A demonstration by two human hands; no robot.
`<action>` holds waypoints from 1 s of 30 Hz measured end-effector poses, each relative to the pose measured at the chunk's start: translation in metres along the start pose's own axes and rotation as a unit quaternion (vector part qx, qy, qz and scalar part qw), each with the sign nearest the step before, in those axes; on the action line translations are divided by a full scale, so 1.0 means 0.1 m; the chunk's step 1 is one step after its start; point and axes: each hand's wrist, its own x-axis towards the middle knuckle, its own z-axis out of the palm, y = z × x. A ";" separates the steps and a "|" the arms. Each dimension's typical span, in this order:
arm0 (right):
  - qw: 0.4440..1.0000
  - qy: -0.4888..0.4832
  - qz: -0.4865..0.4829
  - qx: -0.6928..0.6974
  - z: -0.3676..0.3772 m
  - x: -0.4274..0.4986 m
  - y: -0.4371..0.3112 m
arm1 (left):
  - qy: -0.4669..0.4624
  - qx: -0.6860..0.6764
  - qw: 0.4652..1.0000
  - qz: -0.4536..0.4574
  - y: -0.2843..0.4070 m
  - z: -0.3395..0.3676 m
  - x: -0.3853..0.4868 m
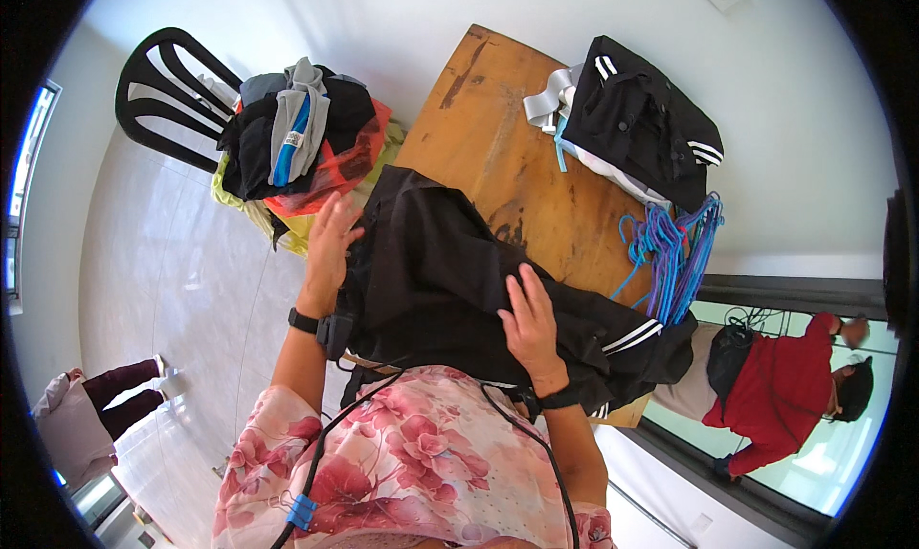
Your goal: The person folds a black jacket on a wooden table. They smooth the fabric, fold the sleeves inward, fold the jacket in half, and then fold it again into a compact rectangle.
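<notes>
A black garment [431, 276] with white double stripes at its right end lies spread over the near part of a wooden table [495, 118]. My left hand [330, 251] is at the garment's left edge, fingers extended and nothing visible in its grasp. Whether its fingertips touch the cloth is unclear. Over the right half of the cloth, my right hand [531, 319] lies palm down with its fingers apart. At the far right of the table, a folded black garment [639, 118] with buttons and white stripes tops a stack of cloth.
Blue and purple hangers [668, 254] lie bunched at the table's right edge. A black chair [172, 97] on the left holds piled clothes [294, 132] and red and yellow bags. One person [775, 384] is beyond a window on the right; another [86, 420] stands far left.
</notes>
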 end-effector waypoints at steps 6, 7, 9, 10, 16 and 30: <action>0.994 0.001 0.028 -0.107 -0.29 -0.75 0.30 | -0.064 0.310 0.948 -0.003 -0.13 -0.07 -0.32; 0.994 0.000 0.018 -0.106 -0.32 -0.84 0.31 | -0.091 0.358 0.929 0.013 -0.13 -0.05 -0.36; 0.996 -0.016 -0.013 -0.087 -0.32 -0.98 0.29 | -0.145 0.439 0.886 0.018 -0.10 -0.02 -0.41; 0.997 -0.030 -0.034 -0.069 -0.28 -1.03 0.26 | -0.136 0.405 0.903 0.030 -0.09 0.03 -0.43; 0.952 -0.270 0.146 -0.015 -0.02 -0.88 0.21 | -0.102 0.195 0.973 0.069 0.37 0.41 -0.11; 0.983 0.044 0.123 -0.127 -0.07 -0.26 0.67 | -0.220 0.460 0.741 0.437 -0.05 0.92 -0.16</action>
